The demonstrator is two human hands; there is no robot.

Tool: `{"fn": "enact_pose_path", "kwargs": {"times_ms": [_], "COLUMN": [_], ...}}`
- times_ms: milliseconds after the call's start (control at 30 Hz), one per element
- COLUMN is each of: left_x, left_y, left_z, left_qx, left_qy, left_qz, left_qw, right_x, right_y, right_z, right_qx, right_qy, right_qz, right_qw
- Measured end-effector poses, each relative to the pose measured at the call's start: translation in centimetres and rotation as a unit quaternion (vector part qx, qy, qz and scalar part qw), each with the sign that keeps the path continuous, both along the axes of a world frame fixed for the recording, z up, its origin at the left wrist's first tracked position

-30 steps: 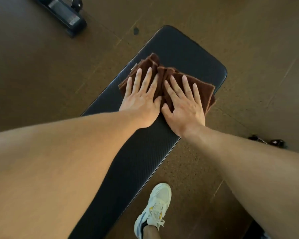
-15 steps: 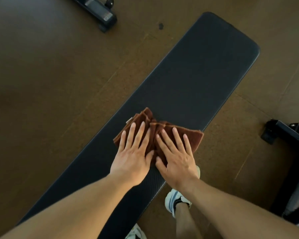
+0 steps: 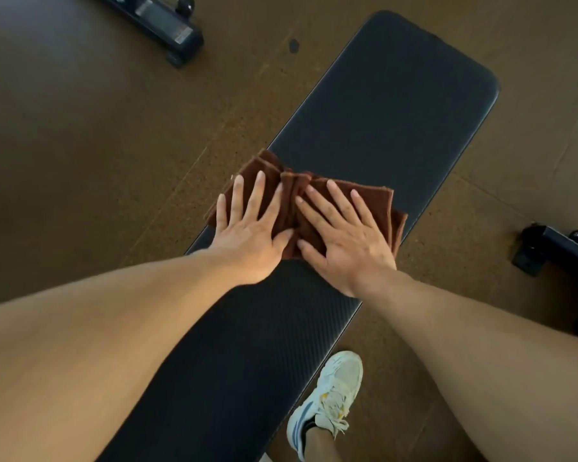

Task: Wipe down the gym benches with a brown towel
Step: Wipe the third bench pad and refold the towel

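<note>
Head cam looking down: folded brown towel (image 3: 374, 203) sits across the middle of the black padded gym bench (image 3: 397, 105), a bit over its left edge. Left hand (image 3: 251, 235) and right hand (image 3: 344, 238) lie side by side flat on the towel, fingers straight and spread, pressing, not gripping. White sneaker (image 3: 331, 395) stands on the brown floor (image 3: 80, 145) just right of the bench. Black equipment base (image 3: 161, 25) lies far left of the bench, another black frame piece (image 3: 548, 245) well off to its right.
</note>
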State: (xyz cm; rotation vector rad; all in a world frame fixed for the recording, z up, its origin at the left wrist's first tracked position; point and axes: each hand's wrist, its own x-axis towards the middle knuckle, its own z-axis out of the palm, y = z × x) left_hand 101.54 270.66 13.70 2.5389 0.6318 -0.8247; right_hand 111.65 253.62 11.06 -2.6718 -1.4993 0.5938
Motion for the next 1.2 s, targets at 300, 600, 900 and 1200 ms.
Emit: {"fn": "enact_pose_path", "kwargs": {"times_ms": [300, 600, 900, 1200], "left_x": [19.3, 19.7, 11.7, -6.7], "left_y": [0.7, 2.4, 1.0, -0.2], "left_z": [-0.9, -1.8, -2.2, -1.4], "left_qx": [0.011, 0.029, 0.062, 0.044], "left_qy": [0.01, -0.039, -0.137, -0.144], "left_qz": [0.047, -0.009, -0.036, -0.054], "left_qw": [0.999, 0.999, 0.988, 0.987], "right_x": [14.6, 14.6, 8.1, -10.2], "right_y": [1.7, 2.0, 2.0, 1.3], "right_z": [-0.6, -0.5, 0.0, 0.6], "right_qx": [0.023, 0.042, 0.043, 0.027], "right_qy": [-0.026, -0.033, -0.023, 0.001], "right_qz": [-0.126, -0.125, -0.153, -0.157], "right_qw": [0.991, 0.991, 0.987, 0.987]}}
